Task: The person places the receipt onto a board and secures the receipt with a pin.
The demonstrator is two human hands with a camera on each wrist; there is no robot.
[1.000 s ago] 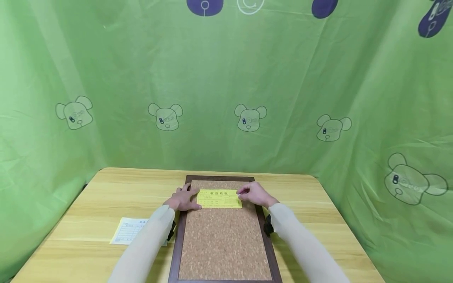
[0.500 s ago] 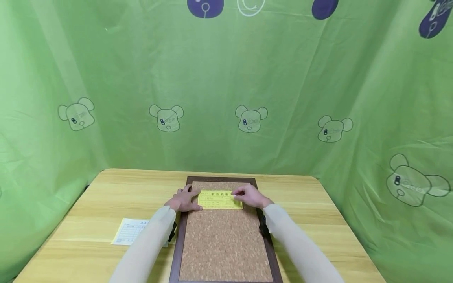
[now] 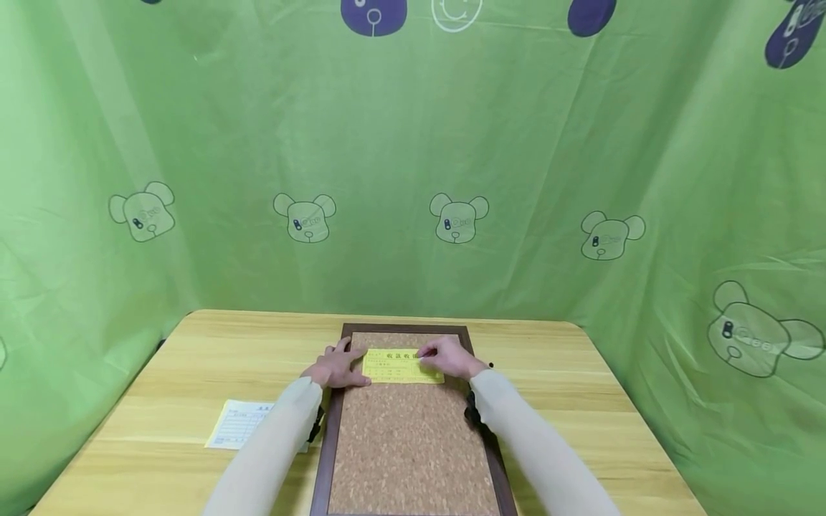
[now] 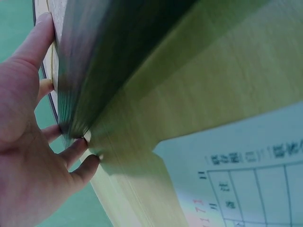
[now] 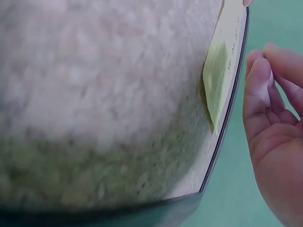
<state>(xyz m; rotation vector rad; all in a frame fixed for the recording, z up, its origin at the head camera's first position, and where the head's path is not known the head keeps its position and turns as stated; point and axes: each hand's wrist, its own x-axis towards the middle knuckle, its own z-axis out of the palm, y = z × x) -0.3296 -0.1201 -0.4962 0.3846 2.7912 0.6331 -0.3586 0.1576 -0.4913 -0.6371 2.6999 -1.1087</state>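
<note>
A yellow receipt slip (image 3: 393, 373) with printed characters lies across the upper part of a brown-framed cork board (image 3: 413, 444). My left hand (image 3: 335, 367) rests at the slip's left end, thumb and index finger touching its left side. In the left wrist view, the other fingers of the left hand (image 4: 33, 127) reach over the dark frame edge. Above the slip's right half is my right hand (image 3: 452, 358). Thumb and index fingertips of the right hand (image 5: 274, 104) meet in the right wrist view; anything between them is too small or hidden to tell.
A white printed form (image 3: 237, 424) lies on the wooden table (image 3: 161, 401) left of the board, partly under the left forearm. A green curtain (image 3: 387, 143) with bear faces hangs behind and on both sides.
My right hand has moved left, from the slip's right edge to over its right half. The left hand and the slip stay where they were on the board.
</note>
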